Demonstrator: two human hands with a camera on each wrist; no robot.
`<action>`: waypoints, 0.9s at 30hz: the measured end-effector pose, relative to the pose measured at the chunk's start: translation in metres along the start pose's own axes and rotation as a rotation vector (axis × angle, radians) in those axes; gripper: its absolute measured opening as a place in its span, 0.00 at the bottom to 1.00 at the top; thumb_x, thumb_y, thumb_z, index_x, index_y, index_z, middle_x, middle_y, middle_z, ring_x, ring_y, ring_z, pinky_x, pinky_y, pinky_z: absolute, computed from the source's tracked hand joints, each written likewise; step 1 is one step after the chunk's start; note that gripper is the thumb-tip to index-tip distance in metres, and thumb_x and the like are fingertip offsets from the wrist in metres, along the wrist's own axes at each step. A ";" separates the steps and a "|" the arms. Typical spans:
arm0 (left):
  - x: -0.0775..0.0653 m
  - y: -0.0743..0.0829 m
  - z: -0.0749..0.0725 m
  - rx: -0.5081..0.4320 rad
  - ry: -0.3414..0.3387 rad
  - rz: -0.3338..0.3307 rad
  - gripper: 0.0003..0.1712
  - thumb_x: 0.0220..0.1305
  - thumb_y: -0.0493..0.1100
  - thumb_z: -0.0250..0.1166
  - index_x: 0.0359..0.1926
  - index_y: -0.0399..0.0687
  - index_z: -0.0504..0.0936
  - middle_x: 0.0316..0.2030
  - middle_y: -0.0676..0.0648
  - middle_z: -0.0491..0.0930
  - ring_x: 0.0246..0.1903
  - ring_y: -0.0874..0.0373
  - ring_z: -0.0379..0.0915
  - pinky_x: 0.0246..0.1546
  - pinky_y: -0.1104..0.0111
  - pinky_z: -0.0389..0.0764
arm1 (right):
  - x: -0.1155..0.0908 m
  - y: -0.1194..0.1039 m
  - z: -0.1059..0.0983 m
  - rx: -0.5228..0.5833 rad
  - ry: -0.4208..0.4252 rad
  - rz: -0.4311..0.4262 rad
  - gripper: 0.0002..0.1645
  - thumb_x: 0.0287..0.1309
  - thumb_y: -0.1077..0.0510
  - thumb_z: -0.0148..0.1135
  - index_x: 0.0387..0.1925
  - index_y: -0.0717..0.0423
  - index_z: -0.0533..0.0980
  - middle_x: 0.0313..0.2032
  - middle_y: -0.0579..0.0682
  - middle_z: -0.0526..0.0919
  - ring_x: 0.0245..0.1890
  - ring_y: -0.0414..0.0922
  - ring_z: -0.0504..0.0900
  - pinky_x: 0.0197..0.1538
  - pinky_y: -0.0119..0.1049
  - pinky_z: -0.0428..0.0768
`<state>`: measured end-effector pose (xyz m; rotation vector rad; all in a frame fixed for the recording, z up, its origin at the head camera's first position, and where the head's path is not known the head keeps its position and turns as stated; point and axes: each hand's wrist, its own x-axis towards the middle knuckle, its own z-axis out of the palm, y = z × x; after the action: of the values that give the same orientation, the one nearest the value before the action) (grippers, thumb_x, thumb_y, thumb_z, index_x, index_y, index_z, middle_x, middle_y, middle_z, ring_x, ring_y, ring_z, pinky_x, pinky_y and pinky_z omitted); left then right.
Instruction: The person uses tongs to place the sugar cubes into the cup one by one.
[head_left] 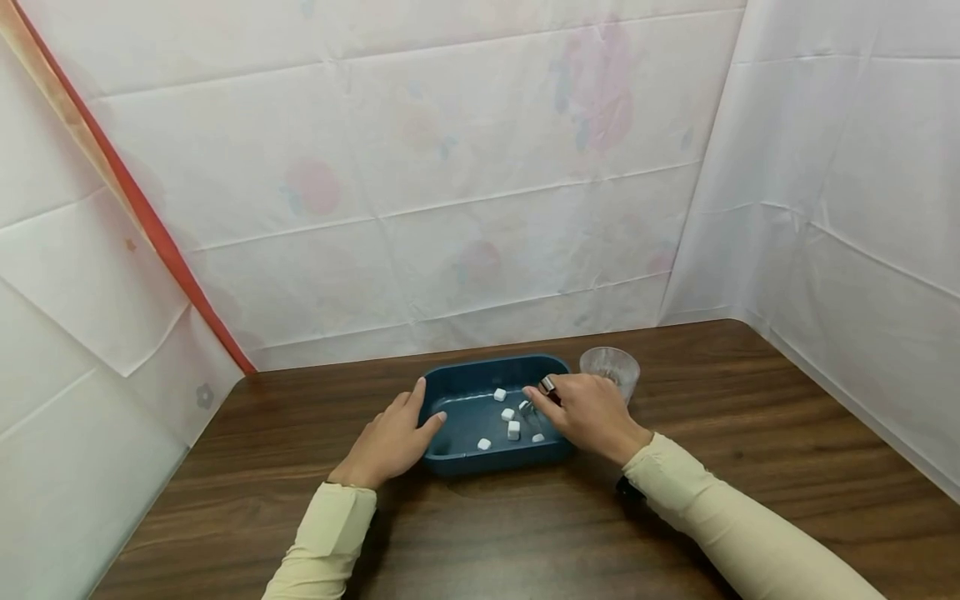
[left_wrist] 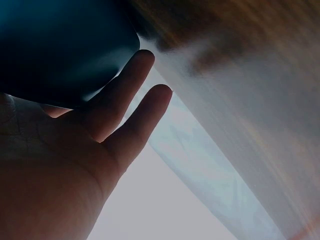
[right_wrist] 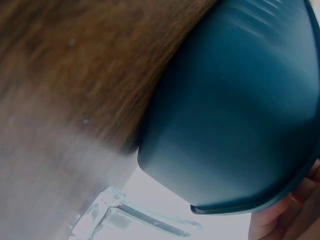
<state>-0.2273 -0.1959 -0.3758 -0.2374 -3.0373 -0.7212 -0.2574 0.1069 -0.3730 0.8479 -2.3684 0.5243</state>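
Note:
A dark blue rectangular tray (head_left: 457, 461) lies on the table with several white cubes (head_left: 513, 430) scattered over its floor. At its left end rests my left hand (head_left: 390, 437), fingers extended along the outside and the thumb reaching over the rim. The left wrist view shows two straight fingers (left_wrist: 135, 115) beside the tray's dark outer wall. Over the right end of the tray, my right hand (head_left: 596, 412) grips small metal tongs (head_left: 548, 384), tips down among the cubes at a white piece. In the right wrist view, curled fingers (right_wrist: 272, 215) show beyond the rim.
A clear glass bowl (head_left: 611, 363) stands just behind my right hand, partly covered by it. The brown wooden table (head_left: 510, 533) meets white patterned sheeting (head_left: 465, 208) at the back and sides. A red strip (head_left: 161, 233) runs down the left corner.

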 end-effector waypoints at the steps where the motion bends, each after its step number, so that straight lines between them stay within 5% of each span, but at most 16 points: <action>1: 0.000 0.000 0.000 0.001 0.001 0.000 0.47 0.74 0.64 0.51 0.80 0.42 0.47 0.73 0.35 0.60 0.68 0.39 0.62 0.64 0.41 0.66 | 0.000 0.000 0.000 -0.001 -0.001 -0.001 0.28 0.68 0.43 0.62 0.14 0.42 0.63 0.12 0.37 0.59 0.13 0.33 0.62 0.16 0.29 0.62; 27: -0.001 0.001 0.000 -0.008 -0.002 -0.011 0.45 0.75 0.60 0.54 0.80 0.42 0.48 0.72 0.35 0.60 0.68 0.38 0.63 0.63 0.40 0.66 | 0.000 0.001 0.000 0.015 0.015 -0.008 0.29 0.68 0.45 0.63 0.13 0.41 0.62 0.12 0.36 0.58 0.13 0.33 0.61 0.16 0.30 0.62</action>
<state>-0.2256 -0.1948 -0.3753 -0.2217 -3.0409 -0.7337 -0.2577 0.1080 -0.3732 0.8565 -2.3489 0.5439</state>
